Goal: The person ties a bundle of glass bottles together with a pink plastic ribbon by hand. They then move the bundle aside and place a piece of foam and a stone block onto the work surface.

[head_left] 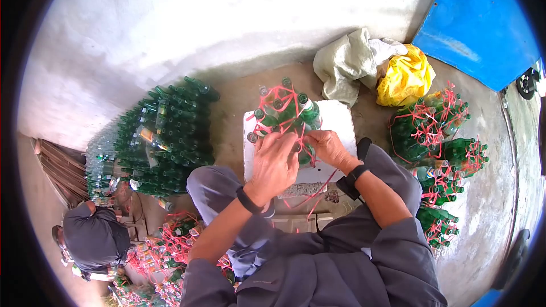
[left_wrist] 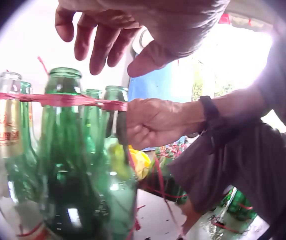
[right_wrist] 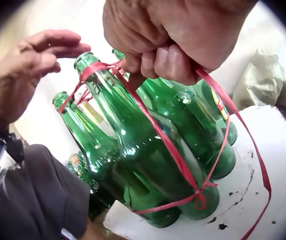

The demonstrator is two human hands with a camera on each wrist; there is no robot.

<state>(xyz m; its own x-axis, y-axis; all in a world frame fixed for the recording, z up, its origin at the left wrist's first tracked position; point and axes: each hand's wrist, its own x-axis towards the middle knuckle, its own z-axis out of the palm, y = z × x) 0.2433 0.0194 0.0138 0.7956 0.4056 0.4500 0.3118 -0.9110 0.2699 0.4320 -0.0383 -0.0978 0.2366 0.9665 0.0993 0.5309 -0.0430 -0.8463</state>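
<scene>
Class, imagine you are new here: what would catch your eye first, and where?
Probably the cluster of green bottles bound with red ribbon on the white block, centre of the head view, the right hand gripping the ribbon. Next, the crowd of bottles by the wall at left, and the bright blue panel at upper right.

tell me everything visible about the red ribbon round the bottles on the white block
Flat, narrow and plastic-looking, the red ribbon wraps the necks of the bottles, slants down their sides and forms a small looped knot low down. The right hand grips it near the necks; a loose tail hangs by the white block.
</scene>
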